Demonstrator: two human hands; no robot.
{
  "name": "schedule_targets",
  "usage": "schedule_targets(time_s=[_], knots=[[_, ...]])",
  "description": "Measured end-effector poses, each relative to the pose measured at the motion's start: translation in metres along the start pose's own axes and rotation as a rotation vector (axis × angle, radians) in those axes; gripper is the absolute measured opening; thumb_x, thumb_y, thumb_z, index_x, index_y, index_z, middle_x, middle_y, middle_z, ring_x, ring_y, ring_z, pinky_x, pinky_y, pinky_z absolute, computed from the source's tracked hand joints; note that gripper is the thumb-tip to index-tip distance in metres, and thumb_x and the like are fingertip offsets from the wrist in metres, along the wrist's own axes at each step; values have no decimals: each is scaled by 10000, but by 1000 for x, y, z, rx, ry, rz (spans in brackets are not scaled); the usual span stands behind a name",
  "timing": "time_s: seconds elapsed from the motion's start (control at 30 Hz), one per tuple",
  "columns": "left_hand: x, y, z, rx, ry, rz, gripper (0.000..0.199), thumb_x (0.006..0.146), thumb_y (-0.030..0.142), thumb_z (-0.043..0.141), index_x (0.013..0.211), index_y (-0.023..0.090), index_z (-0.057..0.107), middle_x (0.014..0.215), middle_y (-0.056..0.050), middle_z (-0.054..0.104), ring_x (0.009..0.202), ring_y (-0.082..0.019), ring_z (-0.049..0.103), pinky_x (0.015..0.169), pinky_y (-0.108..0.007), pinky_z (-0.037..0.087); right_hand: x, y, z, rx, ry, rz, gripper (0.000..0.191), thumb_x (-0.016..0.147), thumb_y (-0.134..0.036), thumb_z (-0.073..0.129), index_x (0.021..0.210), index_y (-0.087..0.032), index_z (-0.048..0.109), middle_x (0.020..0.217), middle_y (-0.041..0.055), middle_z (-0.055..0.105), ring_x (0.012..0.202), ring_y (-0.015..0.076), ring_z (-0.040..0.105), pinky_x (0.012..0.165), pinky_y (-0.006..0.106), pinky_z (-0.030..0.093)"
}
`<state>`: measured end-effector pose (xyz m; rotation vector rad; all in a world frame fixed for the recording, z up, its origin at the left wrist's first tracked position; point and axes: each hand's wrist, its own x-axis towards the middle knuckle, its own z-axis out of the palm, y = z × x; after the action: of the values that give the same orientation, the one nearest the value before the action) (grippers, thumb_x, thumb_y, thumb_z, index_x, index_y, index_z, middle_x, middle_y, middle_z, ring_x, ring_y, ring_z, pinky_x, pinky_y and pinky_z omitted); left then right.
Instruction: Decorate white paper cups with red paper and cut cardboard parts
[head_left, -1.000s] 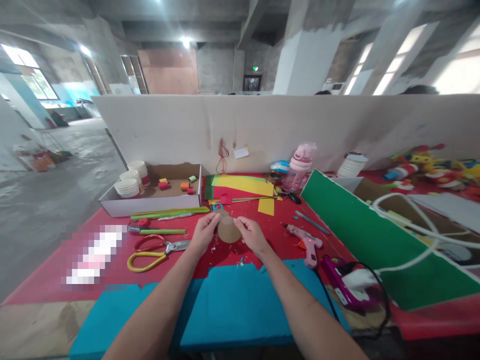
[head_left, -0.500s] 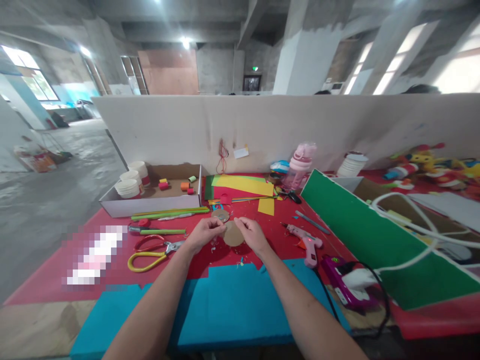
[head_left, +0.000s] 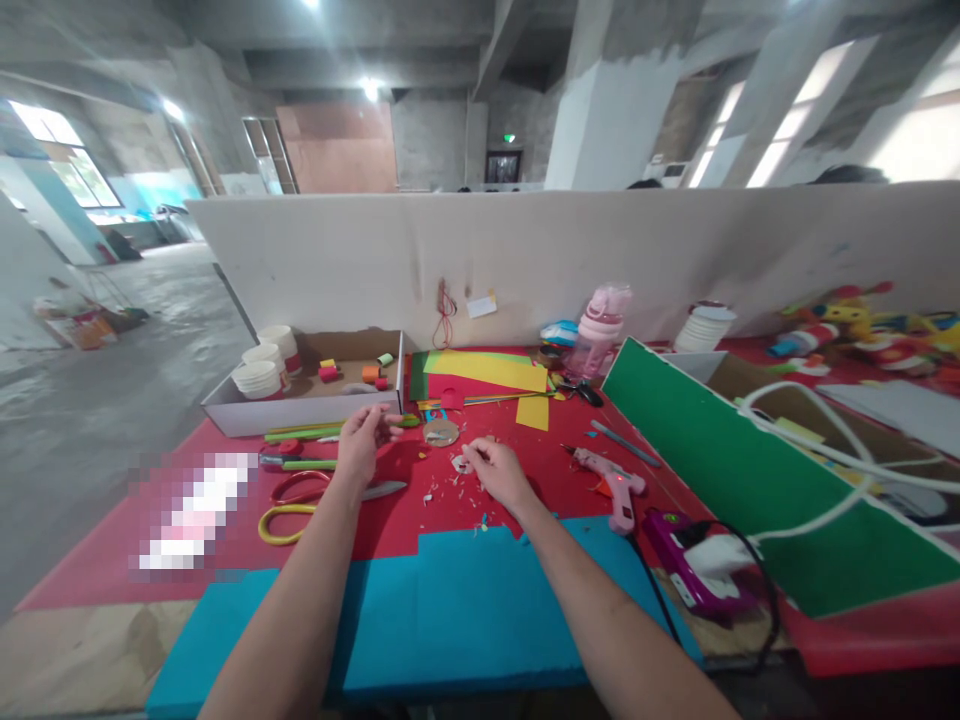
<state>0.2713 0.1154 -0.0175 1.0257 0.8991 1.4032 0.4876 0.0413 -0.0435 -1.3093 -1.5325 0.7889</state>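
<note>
My left hand [head_left: 364, 440] hovers over the green sticks [head_left: 300, 434] by the front wall of the white box, its fingers loosely apart and nothing in them. Inside that box, just beyond the fingers, a flat greyish piece [head_left: 361, 388] lies. My right hand [head_left: 496, 470] is closed in a pinch above the red table cover; a small pale scrap [head_left: 460, 464] shows at its fingertips, though whether it is gripped is unclear. Between the hands lies a round cardboard piece [head_left: 441, 433]. Scissors [head_left: 289, 523] with red and yellow handles lie partly under my left forearm.
The white box [head_left: 300, 414] holds paper cups and small coloured rolls. Paper scraps litter the red cover [head_left: 465, 510]. To the right are a pink glue gun [head_left: 616, 487], a purple power strip [head_left: 686, 570] with cables and a green panel [head_left: 720, 470]. Coloured sheets [head_left: 487, 370] lie behind.
The cardboard disc both hands held has left them. My left hand has moved left and up toward the box, where a flat greyish piece now shows. My right hand stayed about in place.
</note>
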Motion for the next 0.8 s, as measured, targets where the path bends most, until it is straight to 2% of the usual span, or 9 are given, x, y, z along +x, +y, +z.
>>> schedule_targets(time_s=[0.13, 0.2, 0.27, 0.37, 0.43, 0.5, 0.6, 0.7, 0.8], knots=[[-1, -8, 4, 268, 28, 99, 358, 695, 476, 661, 811, 140, 615, 602, -16, 650, 466, -102, 546, 494, -218, 419, 1, 2, -2, -77, 79, -67, 345, 875, -422, 475, 630, -191, 552, 593, -4, 598, 602, 139, 539, 575, 227, 352], [2, -11, 7, 460, 48, 157, 288, 728, 438, 627, 779, 155, 635, 587, -12, 642, 475, -112, 543, 510, -224, 415, 1, 3, -2, -86, 117, -72, 342, 884, -422, 459, 656, -189, 562, 581, -7, 582, 580, 138, 519, 554, 227, 336], [7, -14, 12, 687, 10, 233, 191, 744, 356, 604, 766, 175, 660, 620, -23, 661, 540, -141, 577, 561, -240, 427, 2, 4, -3, -78, 141, -64, 335, 889, -423, 446, 686, -188, 572, 581, -7, 578, 557, 136, 506, 533, 227, 324], [12, -20, 25, 983, -225, 357, 138, 683, 208, 625, 805, 199, 689, 791, -57, 711, 748, -201, 631, 705, -275, 448, 3, 5, -3, -87, 163, -63, 333, 889, -421, 442, 688, -190, 575, 573, -4, 579, 545, 139, 497, 520, 230, 315], [13, -24, 37, 1142, -420, 379, 311, 609, 114, 644, 902, 209, 688, 932, -76, 711, 869, -229, 628, 774, -283, 441, 3, 5, -4, -99, 163, -74, 328, 888, -413, 441, 686, -193, 575, 581, 0, 590, 562, 144, 512, 530, 229, 325], [13, -28, 48, 1296, -513, 360, 431, 582, 63, 633, 987, 210, 667, 970, -97, 700, 883, -244, 626, 770, -287, 437, 3, 5, -4, -112, 159, -87, 321, 887, -403, 442, 683, -194, 575, 598, 6, 603, 591, 150, 534, 546, 229, 339], [12, -27, 59, 1418, -479, 342, 331, 659, 86, 589, 966, 189, 661, 847, -121, 692, 804, -259, 632, 722, -306, 428, 3, 6, -4, -125, 156, -91, 315, 884, -393, 444, 676, -196, 575, 609, 12, 612, 610, 154, 550, 554, 232, 352], [6, -20, 61, 1435, -391, 347, 212, 763, 129, 509, 913, 164, 655, 754, -130, 666, 749, -258, 627, 706, -321, 419, 4, 7, -3, -96, 156, -83, 321, 875, -409, 454, 668, -196, 575, 604, 13, 606, 600, 152, 552, 549, 234, 365], [-6, -17, 57, 1261, -227, 369, 209, 828, 187, 456, 932, 169, 637, 744, -99, 653, 713, -225, 616, 691, -305, 425, 5, 9, 0, 67, 133, 7, 350, 860, -483, 458, 696, -194, 568, 586, 0, 577, 496, 128, 508, 485, 230, 369]])
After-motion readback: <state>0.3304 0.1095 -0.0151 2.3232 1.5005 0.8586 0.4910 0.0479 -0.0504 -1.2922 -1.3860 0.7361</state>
